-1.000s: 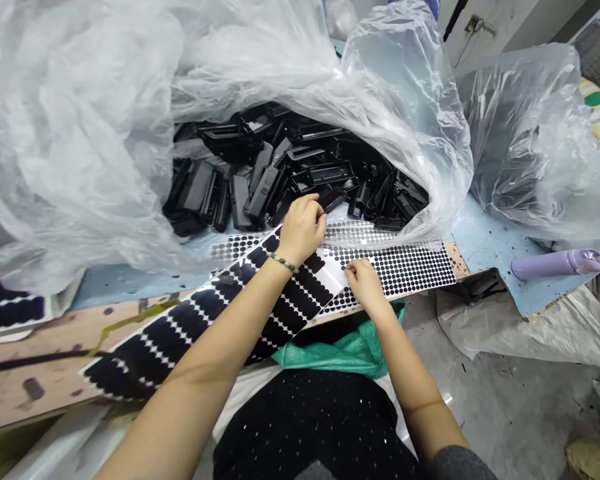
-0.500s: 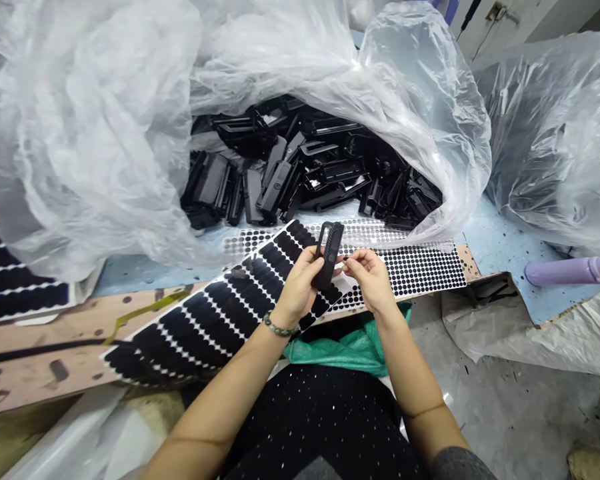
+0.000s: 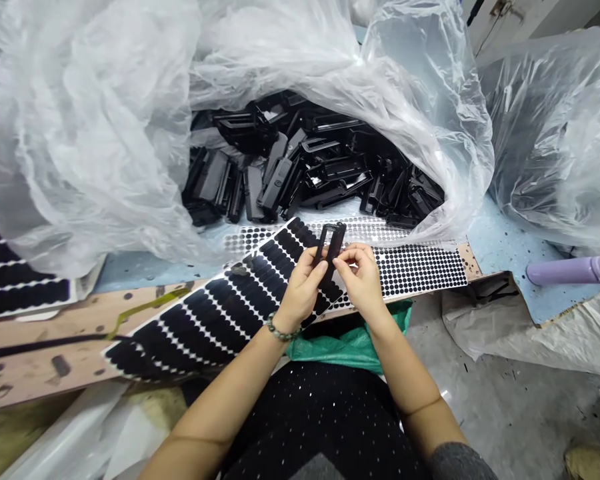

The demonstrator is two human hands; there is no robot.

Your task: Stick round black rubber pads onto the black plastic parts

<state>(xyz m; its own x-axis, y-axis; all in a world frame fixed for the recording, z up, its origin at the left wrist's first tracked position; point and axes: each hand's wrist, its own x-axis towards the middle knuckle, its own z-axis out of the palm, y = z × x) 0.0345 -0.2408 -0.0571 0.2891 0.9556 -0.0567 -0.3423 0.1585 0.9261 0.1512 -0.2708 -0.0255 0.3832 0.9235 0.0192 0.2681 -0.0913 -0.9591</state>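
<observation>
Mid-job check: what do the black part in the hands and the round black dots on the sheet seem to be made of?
The black part looks like moulded plastic: matte with a slight sheen and crisp formed edges. The round black pads seem to be rubber or foam, dull and evenly cut, on a white backing sheet; their exact material can't be told from here.

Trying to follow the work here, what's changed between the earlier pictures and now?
The left hand has lifted a black plastic part from the pile of black plastic parts and holds it upright above the sheet of round black stickers. The right hand has moved off the sheet to the part. The pile and the clear plastic bag look unchanged.
</observation>
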